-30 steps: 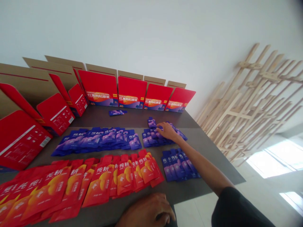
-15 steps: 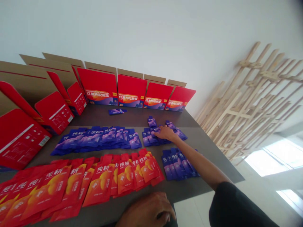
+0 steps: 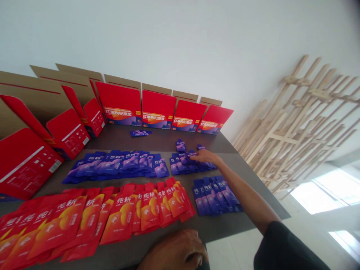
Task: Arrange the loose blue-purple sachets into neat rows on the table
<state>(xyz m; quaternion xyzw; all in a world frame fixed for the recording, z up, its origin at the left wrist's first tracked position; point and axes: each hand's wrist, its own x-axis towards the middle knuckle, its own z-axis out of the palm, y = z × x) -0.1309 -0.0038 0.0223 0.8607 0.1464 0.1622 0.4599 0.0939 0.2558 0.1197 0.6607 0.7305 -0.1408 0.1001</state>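
Observation:
My right hand (image 3: 206,156) reaches across the table to a pile of blue-purple pouches (image 3: 180,165), its fingers bent together at the pile's upper right part; whether a pouch is gripped is hidden. My left hand (image 3: 177,250) rests curled at the table's front edge, below the red-orange pouches (image 3: 120,215), and what its fingers may hold cannot be made out. A further group of blue pouches (image 3: 215,195) lies under and left of my right forearm. One small blue pouch (image 3: 180,145) sits just behind the pile.
Open red boxes (image 3: 157,108) with raised flaps stand along the back and left of the dark table (image 3: 157,144). A long row of blue pouches (image 3: 112,165) lies at the left centre, with a few more (image 3: 140,133) behind. Wooden racks (image 3: 298,123) lean on the right.
My right hand has shifted slightly to the right over the blue pile, and its fingers look closer together. My left hand is nearly unmoved. The view has shifted slightly.

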